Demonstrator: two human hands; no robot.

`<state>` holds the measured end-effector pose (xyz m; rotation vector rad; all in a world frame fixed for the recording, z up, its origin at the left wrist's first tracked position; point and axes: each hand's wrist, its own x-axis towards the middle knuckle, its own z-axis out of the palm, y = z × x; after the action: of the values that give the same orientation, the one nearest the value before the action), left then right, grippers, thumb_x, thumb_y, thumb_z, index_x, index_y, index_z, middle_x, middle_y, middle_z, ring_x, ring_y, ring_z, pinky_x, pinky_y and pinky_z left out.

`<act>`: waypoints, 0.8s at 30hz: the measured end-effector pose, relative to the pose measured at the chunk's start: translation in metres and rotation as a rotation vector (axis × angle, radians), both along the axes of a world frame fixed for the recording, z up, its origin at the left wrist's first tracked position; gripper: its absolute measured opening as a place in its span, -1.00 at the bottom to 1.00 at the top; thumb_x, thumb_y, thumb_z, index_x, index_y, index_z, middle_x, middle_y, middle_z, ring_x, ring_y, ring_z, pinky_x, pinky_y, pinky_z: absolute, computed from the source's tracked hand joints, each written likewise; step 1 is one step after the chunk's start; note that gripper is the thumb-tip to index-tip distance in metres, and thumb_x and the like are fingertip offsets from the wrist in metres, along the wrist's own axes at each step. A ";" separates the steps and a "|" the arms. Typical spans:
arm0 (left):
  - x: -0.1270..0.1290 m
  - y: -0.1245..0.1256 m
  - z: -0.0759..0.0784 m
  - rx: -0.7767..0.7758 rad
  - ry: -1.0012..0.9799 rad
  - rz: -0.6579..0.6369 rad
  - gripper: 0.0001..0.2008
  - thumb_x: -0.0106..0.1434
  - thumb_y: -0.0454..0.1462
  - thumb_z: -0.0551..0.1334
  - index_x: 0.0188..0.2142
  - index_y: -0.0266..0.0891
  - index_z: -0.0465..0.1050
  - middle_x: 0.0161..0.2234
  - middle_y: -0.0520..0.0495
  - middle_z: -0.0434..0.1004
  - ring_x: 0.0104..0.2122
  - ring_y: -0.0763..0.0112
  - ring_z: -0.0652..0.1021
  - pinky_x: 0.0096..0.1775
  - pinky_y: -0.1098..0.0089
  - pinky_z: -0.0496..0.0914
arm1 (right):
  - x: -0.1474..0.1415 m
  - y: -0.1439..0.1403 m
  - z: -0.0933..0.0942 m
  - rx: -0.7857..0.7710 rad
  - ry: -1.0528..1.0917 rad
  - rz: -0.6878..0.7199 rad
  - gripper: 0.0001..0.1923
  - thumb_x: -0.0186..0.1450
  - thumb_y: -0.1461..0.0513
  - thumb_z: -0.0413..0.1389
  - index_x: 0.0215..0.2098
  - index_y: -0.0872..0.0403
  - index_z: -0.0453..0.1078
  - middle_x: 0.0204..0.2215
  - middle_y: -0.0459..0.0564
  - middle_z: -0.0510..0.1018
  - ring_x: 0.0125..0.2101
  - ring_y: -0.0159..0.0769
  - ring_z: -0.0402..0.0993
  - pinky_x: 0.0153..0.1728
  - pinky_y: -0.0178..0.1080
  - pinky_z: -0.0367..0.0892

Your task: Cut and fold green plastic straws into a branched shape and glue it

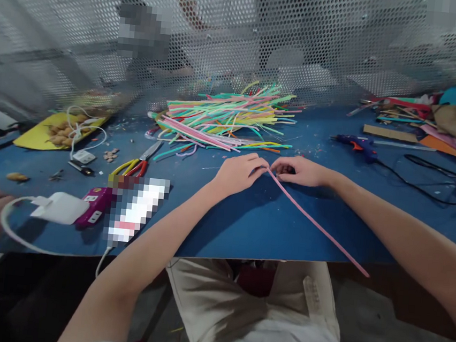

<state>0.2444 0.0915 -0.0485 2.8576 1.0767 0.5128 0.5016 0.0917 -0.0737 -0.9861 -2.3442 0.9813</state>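
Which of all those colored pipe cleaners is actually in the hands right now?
The long pink pipe cleaner, alone: both the left hand and right hand pinch its top end, and it runs diagonally past the table edge. The rest lie in the pile behind.

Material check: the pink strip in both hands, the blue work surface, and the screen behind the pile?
Pink strip: probably a fuzzy pipe cleaner or soft foam; matte, thin, staying straight past the table edge. Left hand and right hand pinch its far end.
Blue work surface: looks like a thin painted or laminated board, matte, with a thin front edge.
Screen: likely perforated metal sheet; grey, with regular round holes.
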 end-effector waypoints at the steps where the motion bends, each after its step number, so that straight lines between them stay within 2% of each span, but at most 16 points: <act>1: -0.001 0.001 0.000 -0.002 -0.017 0.002 -0.64 0.52 -0.09 0.00 0.00 -0.04 0.55 -0.06 -0.03 0.61 -0.12 0.32 0.60 -0.16 0.38 0.39 | -0.001 0.000 -0.001 0.020 -0.013 -0.011 -0.60 0.35 0.05 0.14 0.07 0.06 0.40 -0.25 -0.02 0.58 -0.34 -0.32 0.43 -0.27 -0.24 0.36; 4: -0.002 0.003 -0.001 -0.024 -0.076 0.047 -0.66 0.50 -0.11 0.03 -0.03 -0.06 0.57 -0.07 -0.04 0.63 -0.10 0.31 0.60 -0.09 0.36 0.40 | -0.004 -0.001 -0.004 0.141 -0.044 -0.043 -0.36 0.29 0.03 0.21 0.26 0.06 0.26 -0.12 0.04 0.57 -0.42 -0.34 0.35 -0.34 -0.25 0.35; 6: -0.001 0.005 -0.004 -0.054 -0.102 0.083 -0.69 0.48 -0.15 0.07 -0.06 -0.08 0.59 -0.09 -0.03 0.65 -0.11 0.30 0.61 -0.08 0.36 0.40 | -0.007 -0.001 -0.005 0.256 -0.060 -0.058 -0.27 0.28 0.03 0.24 0.33 0.06 0.18 -0.01 0.09 0.54 -0.43 -0.35 0.34 -0.32 -0.23 0.36; 9: 0.003 0.005 -0.008 -0.099 -0.098 0.146 -0.72 0.45 -0.16 0.11 -0.08 -0.06 0.61 -0.13 -0.02 0.68 -0.14 0.27 0.62 -0.16 0.37 0.41 | -0.012 -0.004 -0.005 0.395 -0.078 -0.078 -0.33 0.31 0.01 0.22 0.30 0.04 0.26 0.03 0.11 0.55 -0.42 -0.33 0.38 -0.26 -0.21 0.38; 11: 0.004 0.003 -0.009 -0.113 -0.086 0.166 -0.72 0.44 -0.15 0.12 -0.09 -0.04 0.63 -0.13 -0.01 0.69 -0.14 0.25 0.63 -0.19 0.36 0.41 | -0.015 -0.007 -0.004 0.442 -0.066 -0.116 -0.43 0.32 -0.01 0.21 0.23 0.03 0.37 -0.03 0.08 0.60 -0.41 -0.31 0.43 -0.24 -0.21 0.38; 14: 0.005 -0.002 -0.007 -0.106 -0.080 0.152 -0.73 0.43 -0.15 0.14 -0.12 -0.02 0.64 -0.12 0.01 0.70 -0.14 0.23 0.64 -0.23 0.36 0.39 | -0.019 -0.011 -0.002 0.422 -0.005 -0.192 -0.55 0.35 -0.01 0.19 0.10 0.03 0.50 -0.19 0.03 0.66 -0.39 -0.29 0.50 -0.25 -0.23 0.38; 18: 0.005 -0.007 -0.003 -0.070 -0.088 0.165 -0.76 0.41 -0.12 0.16 -0.16 0.00 0.63 -0.23 0.05 0.71 -0.24 0.26 0.64 -0.34 0.37 0.33 | -0.023 -0.013 -0.002 0.330 0.103 -0.293 -0.66 0.37 -0.01 0.16 -0.14 0.03 0.62 -0.31 -0.02 0.68 -0.39 -0.28 0.52 -0.30 -0.24 0.36; 21: 0.005 -0.006 -0.004 -0.060 -0.122 0.164 -0.76 0.41 -0.10 0.18 -0.11 -0.01 0.63 -0.22 0.04 0.71 -0.33 0.33 0.63 -0.34 0.39 0.33 | -0.025 -0.012 -0.004 0.260 0.157 -0.366 -0.68 0.35 0.00 0.19 -0.21 0.05 0.63 -0.34 -0.03 0.68 -0.43 -0.29 0.50 -0.33 -0.22 0.36; 24: 0.004 -0.001 -0.007 -0.062 -0.177 0.107 -0.74 0.42 -0.09 0.20 -0.05 -0.06 0.61 -0.19 0.02 0.72 -0.35 0.39 0.62 -0.29 0.41 0.37 | -0.025 -0.011 -0.004 0.221 0.187 -0.371 -0.71 0.34 0.03 0.20 -0.22 0.07 0.62 -0.29 -0.01 0.68 -0.40 -0.28 0.51 -0.29 -0.21 0.38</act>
<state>0.2482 0.0905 -0.0555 2.6534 1.1950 0.7101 0.4765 0.0808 -0.0774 -1.1321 -1.9711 0.6260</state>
